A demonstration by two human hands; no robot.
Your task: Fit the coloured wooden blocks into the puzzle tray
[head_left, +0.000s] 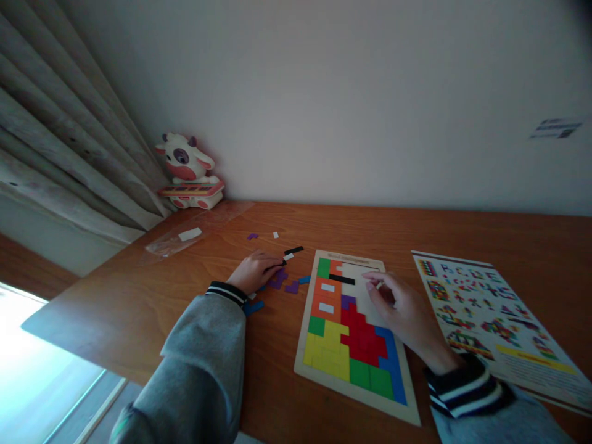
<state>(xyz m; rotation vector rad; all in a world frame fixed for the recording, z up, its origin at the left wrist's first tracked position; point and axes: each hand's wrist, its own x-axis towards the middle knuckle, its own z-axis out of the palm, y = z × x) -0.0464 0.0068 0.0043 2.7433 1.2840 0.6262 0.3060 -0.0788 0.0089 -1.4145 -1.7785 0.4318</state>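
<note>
One wooden table (499, 231) meets a pale wall (351, 111); the left hand (252, 271), fingers bent, rests beside purple pieces (279, 279), the right hand (400, 308), nearly pinched, over a puzzle board (351, 390); their holds are unclear.

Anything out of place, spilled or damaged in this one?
Nothing looks spilled or broken. Only the loose pieces look untidy: they lie scattered at differing angles left of the puzzle board, around the left hand.

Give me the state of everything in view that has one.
Puzzle board, partly filled
Loose pieces, scattered
Printed sheet, flat, pictures up
Plastic bag, lying slack
Cow toy, upright
Curtain, hanging in folds
Wall label, stuck up
Left hand, among loose pieces, grip unclear
Right hand, over puzzle board, grip unclear
</note>
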